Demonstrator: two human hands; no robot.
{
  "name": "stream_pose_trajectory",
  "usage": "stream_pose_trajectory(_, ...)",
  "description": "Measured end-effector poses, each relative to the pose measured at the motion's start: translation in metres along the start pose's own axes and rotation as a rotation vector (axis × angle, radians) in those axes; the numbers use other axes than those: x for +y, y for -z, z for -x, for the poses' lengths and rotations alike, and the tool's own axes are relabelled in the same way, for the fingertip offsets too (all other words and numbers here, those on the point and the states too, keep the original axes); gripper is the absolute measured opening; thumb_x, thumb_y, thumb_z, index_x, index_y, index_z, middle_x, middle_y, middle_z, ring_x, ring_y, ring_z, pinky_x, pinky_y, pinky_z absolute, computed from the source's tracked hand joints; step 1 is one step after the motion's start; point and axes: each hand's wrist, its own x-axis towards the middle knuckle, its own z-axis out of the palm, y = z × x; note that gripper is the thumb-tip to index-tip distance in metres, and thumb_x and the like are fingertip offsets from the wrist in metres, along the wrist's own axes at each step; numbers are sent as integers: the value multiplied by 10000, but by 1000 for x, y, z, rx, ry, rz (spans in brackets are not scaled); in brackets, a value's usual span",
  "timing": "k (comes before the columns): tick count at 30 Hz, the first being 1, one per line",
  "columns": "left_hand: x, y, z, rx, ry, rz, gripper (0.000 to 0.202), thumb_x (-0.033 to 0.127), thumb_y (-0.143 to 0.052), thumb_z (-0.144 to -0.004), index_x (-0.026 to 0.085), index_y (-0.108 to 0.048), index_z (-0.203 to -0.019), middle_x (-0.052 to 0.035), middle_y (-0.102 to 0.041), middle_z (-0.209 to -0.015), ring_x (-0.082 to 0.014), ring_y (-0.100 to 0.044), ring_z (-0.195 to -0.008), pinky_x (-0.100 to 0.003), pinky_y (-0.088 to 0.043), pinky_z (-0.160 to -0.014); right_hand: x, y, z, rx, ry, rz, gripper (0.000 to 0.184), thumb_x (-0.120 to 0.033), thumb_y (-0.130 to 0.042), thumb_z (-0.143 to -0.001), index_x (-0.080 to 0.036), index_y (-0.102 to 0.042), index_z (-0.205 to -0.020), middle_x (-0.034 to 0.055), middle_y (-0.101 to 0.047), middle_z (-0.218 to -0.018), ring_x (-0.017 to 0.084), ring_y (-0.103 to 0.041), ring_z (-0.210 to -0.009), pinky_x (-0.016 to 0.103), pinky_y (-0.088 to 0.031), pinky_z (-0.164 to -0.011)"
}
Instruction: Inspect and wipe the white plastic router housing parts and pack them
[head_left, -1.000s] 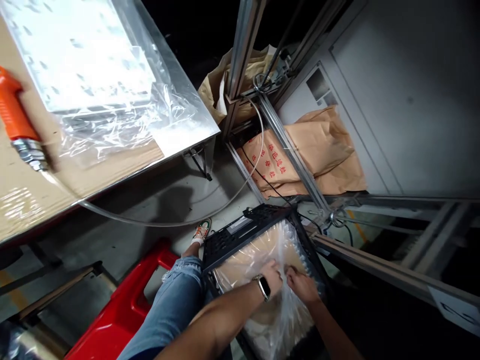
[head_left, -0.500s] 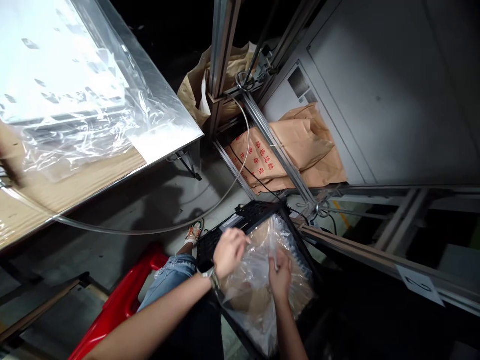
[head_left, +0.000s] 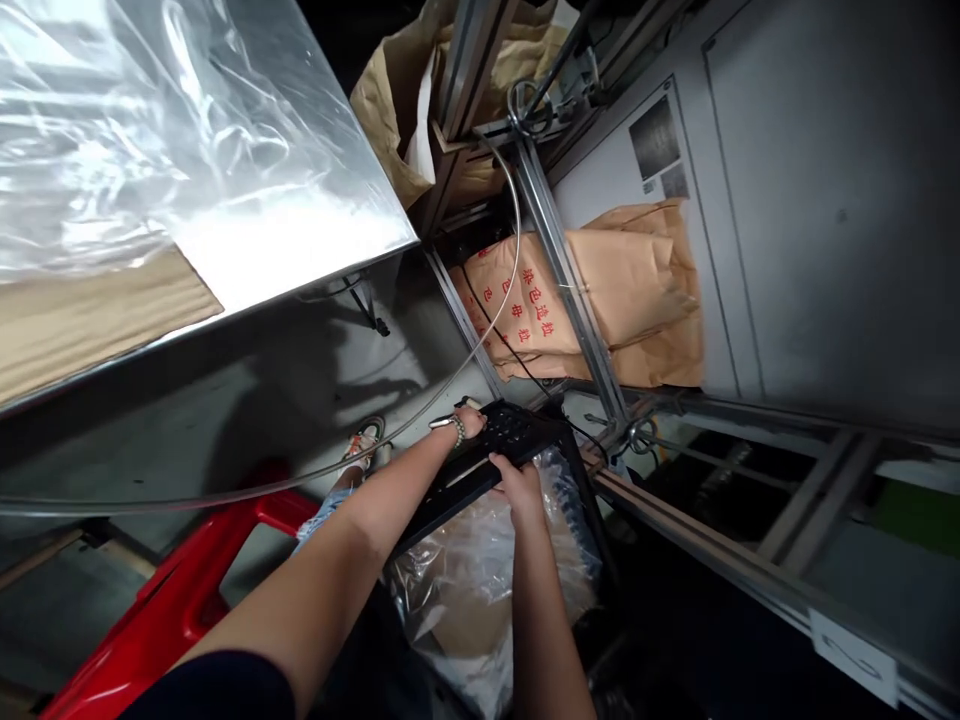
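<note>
A black plastic crate (head_left: 592, 520) stands low in front of me. Inside it lies clear plastic film (head_left: 450, 560) over brown, cardboard-like material. Along the crate's far left side is a slotted black flap (head_left: 517, 432), raised and leaning over the film. My left hand (head_left: 470, 421) is closed on the flap's outer edge, its fingers partly hidden. On the inner edge, my right hand (head_left: 520, 487) grips the same flap with the thumb on top; its other fingers are mostly out of sight beneath.
A metal-topped table (head_left: 300, 235) with plastic sheeting and cardboard (head_left: 112, 310) juts in at upper left. A clear hose (head_left: 315, 470) loops across. Beyond the metal frame (head_left: 574, 300) lie brown paper sacks (head_left: 630, 290). A red plastic stool (head_left: 217, 540) is at lower left.
Both hands have left the plastic film and taken hold of the black flap. The left hand moved forward to its outer edge. The view has shifted somewhat.
</note>
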Motion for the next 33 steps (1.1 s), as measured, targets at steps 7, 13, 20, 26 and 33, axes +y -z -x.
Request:
stream_pose_trajectory(7, 0, -13, -14, -21, 83, -92, 407, 424, -646, -982, 184, -612, -1309, -123, -619, -1356, -288, -630, -1186, -534, -548, -1006, -8, -14, 26, -81, -72, -189, 492, -303, -787, -632, -197, -656, -1095, 81, -819, -948, 295, -795, -881, 380, -657, -691)
stream_pose_trajectory(13, 3, -17, -19, -79, 104, -142, 436, 458, -639, -980, 185, -608, -1319, -128, -606, -1379, -301, -613, -1217, -557, -524, -1034, -4, -21, 37, -67, -35, -332, 545, -288, -756, -629, -194, -643, -1154, 86, -815, -1059, 294, -792, -957, 397, -653, -809)
stream_pose_trajectory(20, 4, -8, -10, -96, 99, -148, 422, 466, -638, -978, 196, -622, -1303, -124, -604, -1389, -307, -591, -1251, -569, -496, -1065, -3, -17, 45, -99, 15, -282, 585, -334, -751, -652, -207, -633, -1211, 85, -812, -1058, 302, -790, -961, 410, -644, -799)
stream_pose_trajectory(26, 2, -11, -7, -72, 110, -131, 412, 453, -643, -977, 196, -623, -1299, -122, -602, -1388, -303, -598, -1237, -559, -510, -1052, -15, 8, 50, -129, 81, 60, 466, -534, -763, -730, -204, -713, -1055, 95, -807, -944, 299, -779, -812, 386, -614, -633)
stream_pose_trajectory(33, -10, -8, -23, -75, 155, -90, 402, 446, -647, -978, 186, -627, -1285, -116, -630, -1339, -285, -630, -1182, -534, -538, -1016, -108, 50, -2, 104, 322, 569, 315, -547, -727, -834, -232, -747, -851, 101, -770, -916, 332, -661, -1148, 372, -535, -862)
